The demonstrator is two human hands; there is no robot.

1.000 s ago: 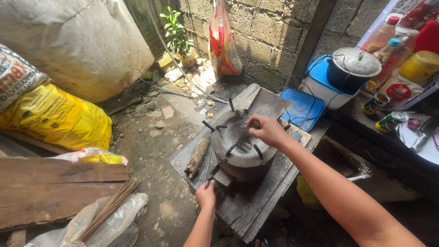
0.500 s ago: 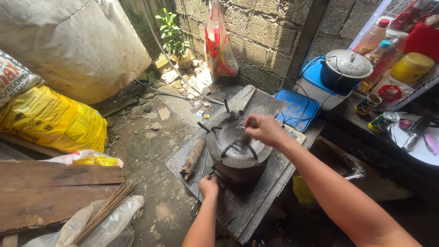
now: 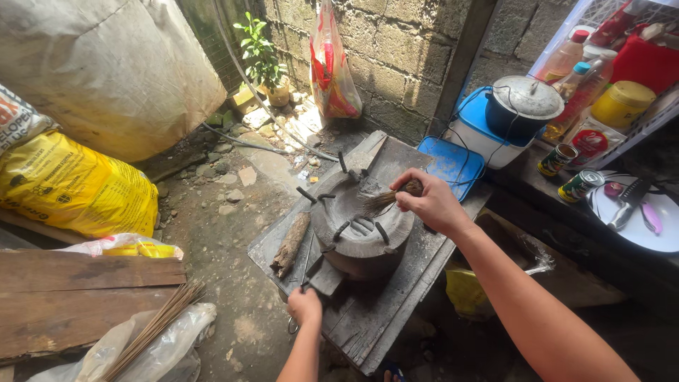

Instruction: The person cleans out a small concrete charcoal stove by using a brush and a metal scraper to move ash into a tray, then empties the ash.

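Fingers: right hand [image 3: 430,205] pinched shut round the bound end of a small bristle brush [image 3: 385,199]; left hand [image 3: 304,305] curled closed over the handle end of thin metal tongs [image 3: 305,265], exact grip hidden by the knuckles.
Head view, brush: bristles fanned out to the left, tips resting on the rim of the stove top.
Head view, stove: round, grey, ash-coated clay stove [image 3: 362,226] with dark metal pot rests, standing in the middle of a weathered wooden platform [image 3: 396,304].
Head view, tongs: slanting from the left hand up toward the stove's near left side.
Head view, firewood: one rough stick of firewood [image 3: 291,244] lying on the platform, just left of the stove.
Head view, right side: blue lid [image 3: 449,161] beyond the stove; lidded metal pot [image 3: 527,102] on a blue and white box; bottles, tins and a yellow jar [image 3: 622,102] on a shelf; white plate [image 3: 636,212] with utensils.
Head view, left side: yellow sack [image 3: 74,187] and large pale sack [image 3: 113,71], wooden planks [image 3: 78,297], bundle of thin sticks [image 3: 159,325] on clear plastic.
Head view, background: bare block wall [image 3: 403,49], hanging red and clear plastic bag [image 3: 329,64], small potted plant [image 3: 263,56].
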